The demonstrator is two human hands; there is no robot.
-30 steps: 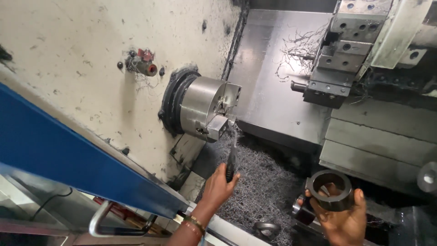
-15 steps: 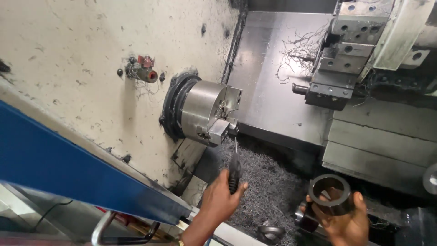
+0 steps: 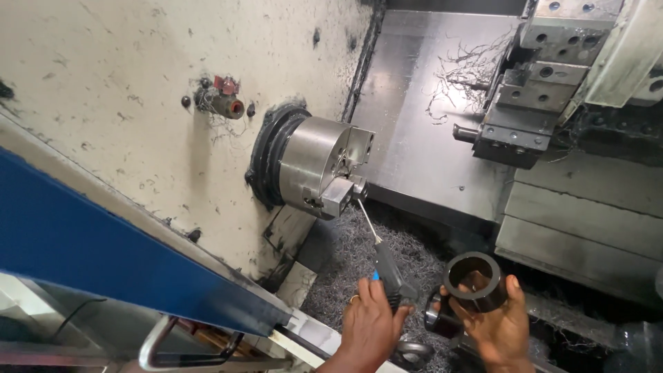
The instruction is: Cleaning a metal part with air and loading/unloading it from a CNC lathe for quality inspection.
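Left hand (image 3: 369, 321) grips air gun (image 3: 387, 273), nozzle angled up-left at chuck (image 3: 321, 166); right hand (image 3: 498, 328) clasps dark steel ring (image 3: 475, 281) lower right.

Inside a lathe, the left hand (image 3: 369, 324) points an air gun (image 3: 387, 269) nozzle at the chuck (image 3: 314, 166); the right hand (image 3: 501, 331) holds a dark metal ring (image 3: 474, 282).
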